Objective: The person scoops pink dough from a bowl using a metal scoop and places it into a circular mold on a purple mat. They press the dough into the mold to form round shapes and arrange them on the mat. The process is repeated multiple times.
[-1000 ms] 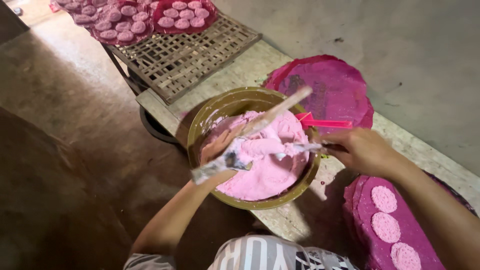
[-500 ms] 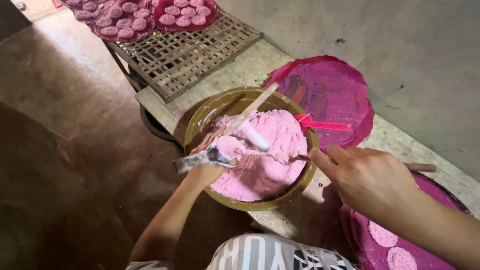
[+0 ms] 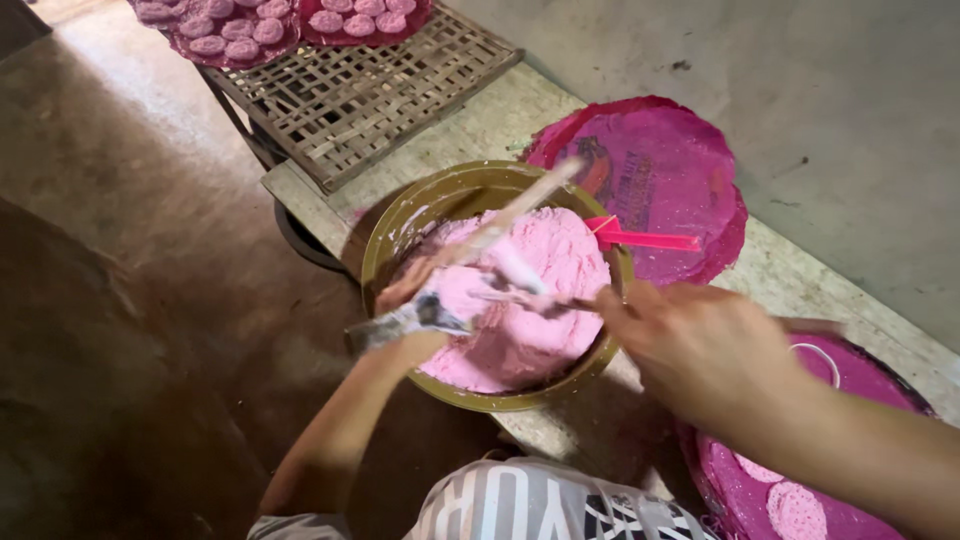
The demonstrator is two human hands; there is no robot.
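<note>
Left hand grips a stick, right hand clenches a spoon in the bowl; loads of pink dough left, few discs done.

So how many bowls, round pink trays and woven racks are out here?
Bowl: 1
Pink trays: 4
Woven rack: 1
Total: 6
</note>
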